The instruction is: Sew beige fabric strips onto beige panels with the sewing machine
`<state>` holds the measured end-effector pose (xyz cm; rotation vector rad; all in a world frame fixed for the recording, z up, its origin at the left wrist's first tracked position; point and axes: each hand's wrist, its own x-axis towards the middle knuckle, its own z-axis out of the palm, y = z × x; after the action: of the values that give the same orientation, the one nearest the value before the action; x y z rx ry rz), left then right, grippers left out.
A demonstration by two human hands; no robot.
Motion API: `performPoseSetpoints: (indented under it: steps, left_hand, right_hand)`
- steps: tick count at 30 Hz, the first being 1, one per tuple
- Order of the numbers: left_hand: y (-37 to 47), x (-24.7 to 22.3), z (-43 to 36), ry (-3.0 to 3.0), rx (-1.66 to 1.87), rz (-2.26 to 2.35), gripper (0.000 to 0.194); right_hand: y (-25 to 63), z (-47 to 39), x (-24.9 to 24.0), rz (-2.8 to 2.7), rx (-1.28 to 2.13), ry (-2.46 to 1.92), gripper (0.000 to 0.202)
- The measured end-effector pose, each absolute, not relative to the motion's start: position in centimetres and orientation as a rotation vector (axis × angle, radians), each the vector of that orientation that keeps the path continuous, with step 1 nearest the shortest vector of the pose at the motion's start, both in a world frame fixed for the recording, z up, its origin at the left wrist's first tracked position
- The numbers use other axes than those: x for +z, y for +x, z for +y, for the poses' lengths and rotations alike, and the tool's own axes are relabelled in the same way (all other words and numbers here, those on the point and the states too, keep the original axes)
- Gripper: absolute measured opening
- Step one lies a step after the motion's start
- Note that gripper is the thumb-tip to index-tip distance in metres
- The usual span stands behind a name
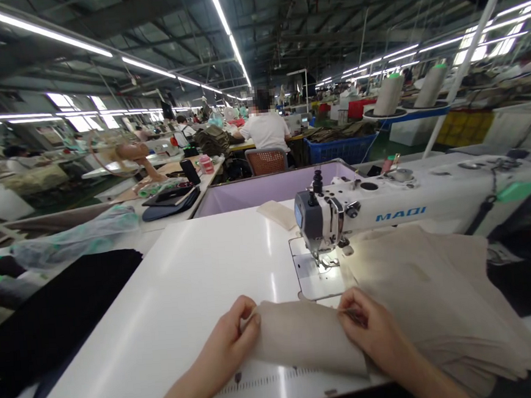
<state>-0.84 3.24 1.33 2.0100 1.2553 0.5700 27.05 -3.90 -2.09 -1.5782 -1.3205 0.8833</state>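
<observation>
Glossy white surface [185, 291] is slick: both hands, left hand [233, 342] and right hand [372, 331], pinch the beige fabric piece [304, 337] shut at six o'clock; it could slide askew.

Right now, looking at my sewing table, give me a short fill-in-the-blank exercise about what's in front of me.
1. Both hands, left hand and right hand, pinch a piece of ____ cloth.
2. The brand on the sewing machine reads ____.
3. The dark fabric lies to the ____ of the hands.

Missing words: beige; MAQI; left
</observation>
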Motion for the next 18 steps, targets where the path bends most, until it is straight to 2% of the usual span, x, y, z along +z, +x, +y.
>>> performPoseSetpoints:
  steps: [2,5,8,10,14,18]
  left_hand:
    - [-0.7,1.5,2.8,2.0,0.557,1.335,0.025]
    - [-0.3,2.0,1.8,2.004,0.505,1.451,0.024]
    - [-0.2,1.8,0.7,2.002,0.441,1.538,0.023]
    - [-0.3,1.5,0.0,1.998,0.432,1.581,0.023]
    - [-0.4,1.0,-0.9,1.945,0.45,1.643,0.024]
    - [-0.1,1.1,-0.9,1.821,0.62,1.709,0.029]
  right_hand:
    - [26.6,-4.0,-2.8,-1.198,0.903,-1.623,0.022]
    - [25.6,-4.7,-3.5,-1.048,0.992,-1.585,0.05]
    - [24.7,-6.4,-4.2,-0.919,0.94,-1.567,0.059]
    - [24.6,-7.8,-4.6,-0.947,0.835,-1.649,0.05]
    - [25.4,-9.1,-4.4,-1.415,0.861,-1.697,0.005]
    - [26.2,-7.0,-3.1,-1.63,0.721,-1.599,0.014]
